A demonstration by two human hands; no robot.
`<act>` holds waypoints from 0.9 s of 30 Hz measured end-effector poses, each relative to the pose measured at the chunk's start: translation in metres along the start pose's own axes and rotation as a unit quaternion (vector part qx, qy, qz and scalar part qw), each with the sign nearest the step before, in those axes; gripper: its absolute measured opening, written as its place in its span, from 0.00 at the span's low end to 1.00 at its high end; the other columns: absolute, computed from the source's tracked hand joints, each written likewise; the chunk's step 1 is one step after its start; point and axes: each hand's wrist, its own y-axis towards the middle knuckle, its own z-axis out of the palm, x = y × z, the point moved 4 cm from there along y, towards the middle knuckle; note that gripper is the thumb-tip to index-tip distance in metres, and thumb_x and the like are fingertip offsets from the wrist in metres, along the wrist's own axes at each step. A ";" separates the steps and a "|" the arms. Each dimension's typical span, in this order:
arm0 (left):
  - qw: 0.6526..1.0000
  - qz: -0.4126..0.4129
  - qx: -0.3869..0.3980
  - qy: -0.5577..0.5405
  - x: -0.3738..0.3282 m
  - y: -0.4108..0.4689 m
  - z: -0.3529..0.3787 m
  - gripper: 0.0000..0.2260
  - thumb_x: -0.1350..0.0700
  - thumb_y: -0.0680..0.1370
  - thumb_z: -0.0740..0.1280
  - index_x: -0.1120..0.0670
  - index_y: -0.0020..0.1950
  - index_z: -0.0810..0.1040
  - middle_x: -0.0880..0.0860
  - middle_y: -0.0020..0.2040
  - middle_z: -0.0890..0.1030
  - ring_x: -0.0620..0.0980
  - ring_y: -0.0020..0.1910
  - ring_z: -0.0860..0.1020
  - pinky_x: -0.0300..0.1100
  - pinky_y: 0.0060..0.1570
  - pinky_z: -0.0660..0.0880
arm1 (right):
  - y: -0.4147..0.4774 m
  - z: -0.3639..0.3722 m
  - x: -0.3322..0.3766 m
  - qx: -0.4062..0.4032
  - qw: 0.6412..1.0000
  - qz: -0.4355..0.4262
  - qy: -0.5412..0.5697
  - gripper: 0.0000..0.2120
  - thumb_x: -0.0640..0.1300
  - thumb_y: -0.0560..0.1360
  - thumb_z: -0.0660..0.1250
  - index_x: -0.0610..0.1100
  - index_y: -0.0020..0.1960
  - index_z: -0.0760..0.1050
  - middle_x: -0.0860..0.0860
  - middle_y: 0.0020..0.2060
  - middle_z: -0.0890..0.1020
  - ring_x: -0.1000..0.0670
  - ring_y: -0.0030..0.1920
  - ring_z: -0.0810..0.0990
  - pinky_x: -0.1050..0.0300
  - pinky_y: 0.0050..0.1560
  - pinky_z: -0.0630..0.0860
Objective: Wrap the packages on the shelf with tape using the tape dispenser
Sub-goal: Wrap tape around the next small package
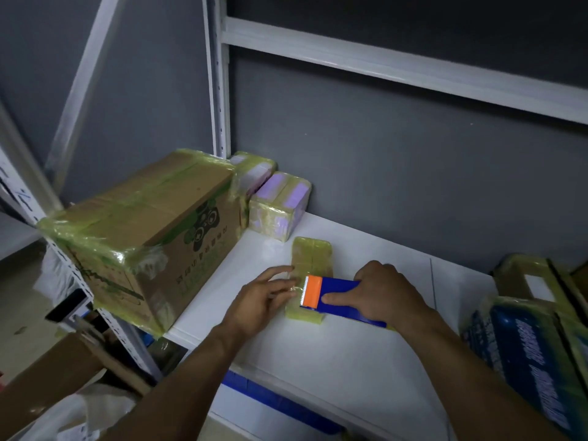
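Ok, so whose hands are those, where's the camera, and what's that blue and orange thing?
There is no machine here, just a person's two bare hands. The one picture comes from a camera worn on the person's head, looking down. The left hand touches a small flat package with straight fingers; it lies on the white shelf. The right hand grips the tape dispenser, the blue and orange thing, held against that package. Nearby sit a big cardboard box, two purple packages and a blue package, all wrapped in yellowish tape.
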 end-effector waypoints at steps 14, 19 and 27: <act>0.989 0.049 0.078 0.119 -0.014 0.008 -0.001 0.19 0.49 0.85 0.60 0.33 0.74 0.67 0.43 0.70 0.74 0.42 0.63 0.75 0.38 0.62 0.76 | -0.016 -0.015 -0.039 -0.039 0.999 -0.008 0.012 0.33 0.74 0.63 0.77 0.46 0.48 0.78 0.50 0.45 0.84 0.52 0.42 0.82 0.58 0.42 0.81; 0.974 0.053 0.102 0.197 -0.014 0.006 0.008 0.22 0.52 0.83 0.63 0.36 0.75 0.68 0.43 0.74 0.66 0.46 0.67 0.72 0.33 0.58 0.73 | -0.010 -0.011 -0.043 -0.047 0.999 -0.004 0.001 0.35 0.74 0.62 0.77 0.41 0.46 0.80 0.48 0.42 0.84 0.51 0.40 0.82 0.53 0.45 0.83; 0.980 0.045 0.040 0.190 -0.038 0.021 0.014 0.15 0.45 0.81 0.68 0.49 0.64 0.81 0.47 0.66 0.79 0.47 0.66 0.75 0.41 0.62 0.75 | -0.008 -0.006 -0.045 -0.037 0.999 -0.001 0.000 0.32 0.74 0.63 0.76 0.46 0.44 0.76 0.50 0.42 0.82 0.51 0.40 0.81 0.56 0.43 0.81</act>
